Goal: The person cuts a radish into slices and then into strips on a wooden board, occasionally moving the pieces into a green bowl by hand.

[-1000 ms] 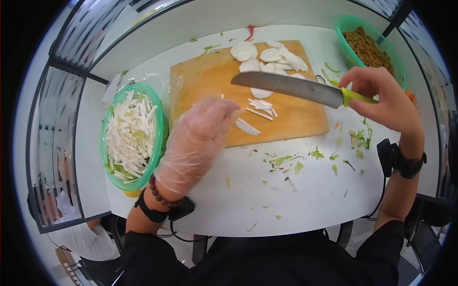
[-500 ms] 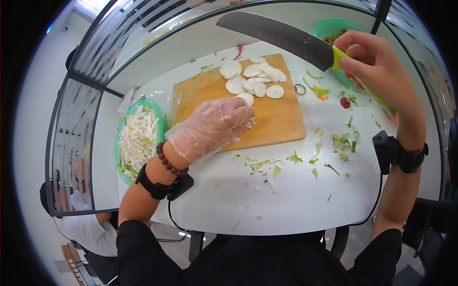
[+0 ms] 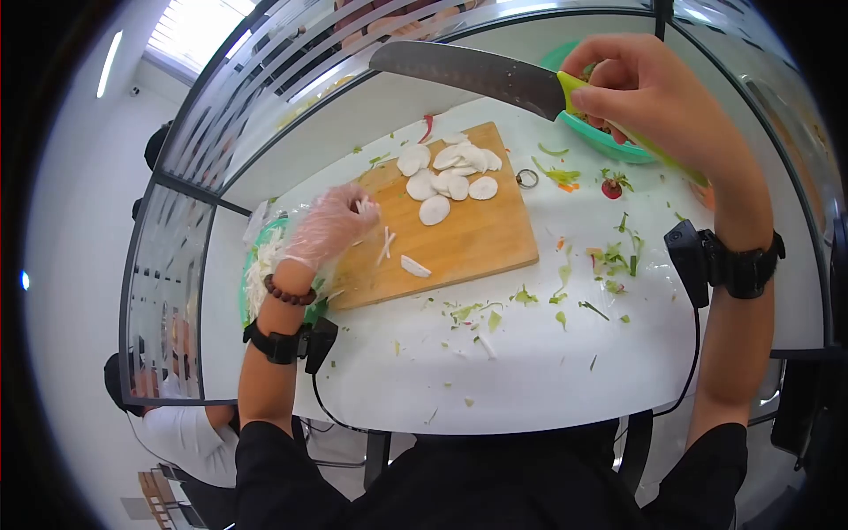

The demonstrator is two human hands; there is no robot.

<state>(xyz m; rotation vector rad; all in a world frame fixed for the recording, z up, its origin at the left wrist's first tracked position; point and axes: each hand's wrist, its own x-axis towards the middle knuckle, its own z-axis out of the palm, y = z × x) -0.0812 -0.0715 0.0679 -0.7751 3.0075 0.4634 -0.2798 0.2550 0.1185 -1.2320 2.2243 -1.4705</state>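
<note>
My right hand [image 3: 632, 93] grips the green handle of a large kitchen knife [image 3: 473, 78], its blade pointing left above the far side of the table. My left hand [image 3: 334, 223], in a clear plastic glove, is closed on some white radish strips [image 3: 364, 208] over the left end of the wooden cutting board [image 3: 481, 238]. Thin round white radish slices [image 3: 435, 210] lie on the board's upper part. A few loose strips [image 3: 386, 246] and a cut piece [image 3: 415, 266] remain near its left side. Beside my left hand, a green basket [image 3: 246, 274] holds many white strips, partly hidden by my forearm.
A green bowl [image 3: 618, 148] with brownish contents stands at the back right. Nearby lie a small red radish [image 3: 611, 188] and a metal ring [image 3: 527, 178]. Vegetable scraps [image 3: 609, 261] are scattered over the white table [image 3: 530, 380]. Partition panels enclose it; a person [image 3: 185, 442] sits beyond at left.
My left hand has moved left from the board's middle toward the basket, carrying strips and leaving a few behind. The knife stays raised in my right hand. The whole view has shifted slightly.
</note>
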